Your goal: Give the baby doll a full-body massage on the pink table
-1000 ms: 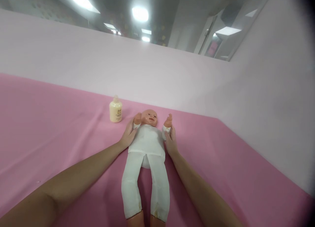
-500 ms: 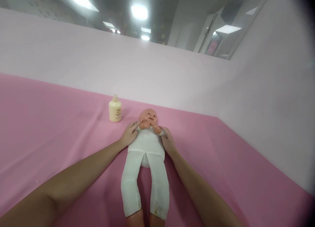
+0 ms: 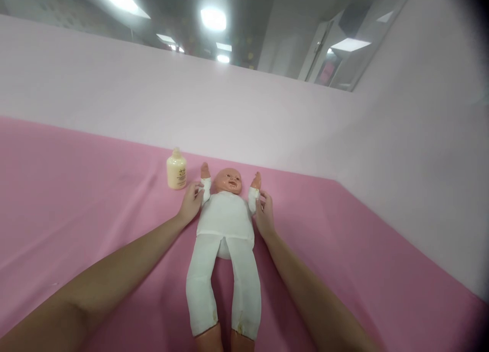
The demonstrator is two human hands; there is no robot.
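A baby doll (image 3: 225, 217) with a white cloth body lies on its back on the pink surface (image 3: 114, 199), head away from me. Its two arms are raised beside the head. My left hand (image 3: 191, 203) has its fingers closed on the doll's arm (image 3: 206, 189) on the left side. On the other side, my right hand (image 3: 265, 213) grips the opposite doll arm (image 3: 253, 200) at its white sleeve. Left of the doll's head stands a cream-coloured bottle (image 3: 176, 171) with dark print on its front.
A pale wall (image 3: 191, 102) rises behind the surface, with another wall (image 3: 412, 153) on the right. Above the back wall, a mirror or glass pane (image 3: 244, 26) shows ceiling lights and a door frame.
The doll's arms have moved from folded over its chest to raised and spread beside its head, with my hands on them. The bottle stays in place.
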